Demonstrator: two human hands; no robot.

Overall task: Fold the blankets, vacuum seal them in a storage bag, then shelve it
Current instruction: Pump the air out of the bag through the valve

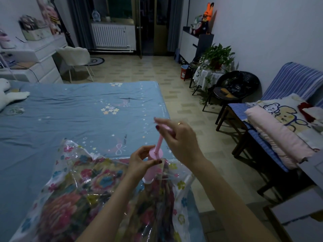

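Head view: left hand (141,160) grips the pink hand pump (154,165) barrel just under its flange, likely to keep the nozzle seated on the bag valve. Right hand (176,137) is curled round the pump handle (166,128), plunger rod drawn out, probably mid-stroke sucking air. Clear floral-print storage bag (97,194) lies on the bed (61,116) near the foot corner, floral blanket (70,203) inside, bag looks still loose and puffy, so sealing seems unfinished. Blue star-print sheet, white plush toy (10,95) at left edge. More folded bedding (279,131) stacked on a striped bench, well apart at right. Potted plant (215,57), white chair (75,56), radiator (110,36) beyond.
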